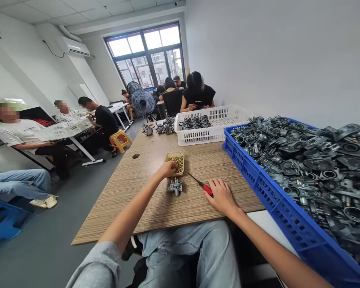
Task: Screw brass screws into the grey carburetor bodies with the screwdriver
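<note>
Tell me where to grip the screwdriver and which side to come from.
The screwdriver is likely best held by its thick red handle, from the right: that end lies by the right hand, while the thin shaft points left and away.

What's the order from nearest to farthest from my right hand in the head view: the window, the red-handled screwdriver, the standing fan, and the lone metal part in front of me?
From your right hand:
1. Red-handled screwdriver: right at the fingers.
2. Lone metal part: to the hand's left.
3. Standing fan: well ahead, leftward.
4. Window: beyond the fan.
</note>
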